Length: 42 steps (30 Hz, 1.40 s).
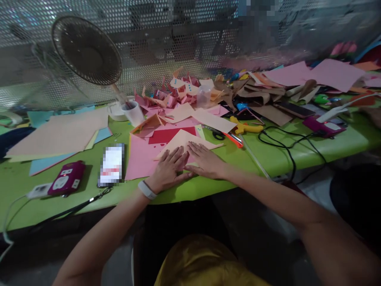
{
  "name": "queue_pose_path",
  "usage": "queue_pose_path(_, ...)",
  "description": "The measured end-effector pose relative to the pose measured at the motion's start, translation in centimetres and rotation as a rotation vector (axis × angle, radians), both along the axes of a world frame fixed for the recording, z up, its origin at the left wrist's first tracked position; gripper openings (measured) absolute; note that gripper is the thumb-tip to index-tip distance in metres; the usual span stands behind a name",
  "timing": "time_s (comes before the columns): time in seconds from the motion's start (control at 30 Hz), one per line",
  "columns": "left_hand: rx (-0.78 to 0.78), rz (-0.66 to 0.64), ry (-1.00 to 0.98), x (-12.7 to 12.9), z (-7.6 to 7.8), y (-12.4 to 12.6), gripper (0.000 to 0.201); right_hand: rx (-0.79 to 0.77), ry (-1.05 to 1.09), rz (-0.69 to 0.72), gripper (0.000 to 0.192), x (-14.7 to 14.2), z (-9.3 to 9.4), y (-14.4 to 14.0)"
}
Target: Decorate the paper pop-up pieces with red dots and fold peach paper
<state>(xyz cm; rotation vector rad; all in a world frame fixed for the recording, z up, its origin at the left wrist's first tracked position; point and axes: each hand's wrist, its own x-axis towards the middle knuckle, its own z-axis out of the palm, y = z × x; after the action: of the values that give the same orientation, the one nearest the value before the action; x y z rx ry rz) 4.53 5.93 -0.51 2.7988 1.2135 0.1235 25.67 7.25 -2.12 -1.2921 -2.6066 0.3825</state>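
A cream sheet of paper (186, 138), folded to a triangle with its peak pointing away from me, lies under both hands. My left hand (169, 167) rests flat on its near left part, fingers stretched out. Beside it my right hand (206, 161) lies flat on the near right part, its fingers also extended and almost meeting the left ones. The palms hide the paper's near edge. Beneath are a pink sheet (138, 163) and a dark red piece of paper (157, 137). Scissors (218, 136) and an orange-tipped cutter (235, 140) lie just right of the paper.
Left are a phone (111, 165), a purple power box (67, 177) and stacked paper sheets (59, 135). A fan (86, 49) and white cup (133, 114) stand behind. Folded paper pieces (175, 93) are heaped at the back. Right are a yellow glue gun (245, 126) and black cables (285, 145).
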Motion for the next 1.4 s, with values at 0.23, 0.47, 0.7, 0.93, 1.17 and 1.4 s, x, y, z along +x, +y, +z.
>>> queue_pose_path(0.23, 0.02, 0.026, 0.026, -1.8, 0.2, -0.4, 0.079, -0.065, 0.012, -0.003, 0.101, -0.1, 0.6, 0.1)
queue_pose_path(0.47, 0.063, 0.077, 0.087, -4.0, 0.1, -0.8, 0.078, -0.084, 0.003, -0.089, 0.104, 2.6, 0.8, -0.2)
queue_pose_path(0.7, 0.056, 0.098, 0.11, -5.3, 0.2, -1.2, 0.076, -0.087, -0.046, -0.174, 0.101, 5.4, 1.3, -1.0)
queue_pose_path(0.93, 0.086, 0.192, 0.11, -7.8, -0.1, -2.5, 0.077, -0.079, -0.035, -0.146, 0.095, 5.7, 1.4, -0.4)
queue_pose_path(1.17, 0.258, 0.169, -0.124, -5.3, 2.5, -0.7, 0.059, 0.229, 0.015, -0.121, 0.045, 5.3, 3.8, 0.9)
queue_pose_path(1.4, 0.153, 0.073, -0.244, -0.9, 2.7, 2.1, 0.031, 0.225, 0.059, 0.078, 0.021, 3.1, 3.6, 2.7)
